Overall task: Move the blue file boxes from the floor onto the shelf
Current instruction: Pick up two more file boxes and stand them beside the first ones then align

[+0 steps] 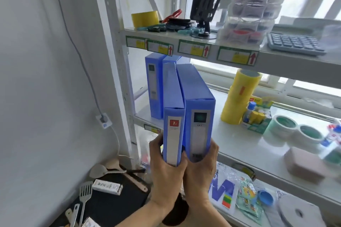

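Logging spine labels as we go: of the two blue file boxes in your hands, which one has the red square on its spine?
The narrower file box, held by the left hand. The wider file box in the right hand carries a dark green square instead.

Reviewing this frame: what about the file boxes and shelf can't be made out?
- Head view: bottoms of the two held file boxes, covered by the left hand and right hand.
- Spine label text: too small.
- Second shelved file box: mostly hidden behind the held ones.
- Shelf right end: blurred, cut off.
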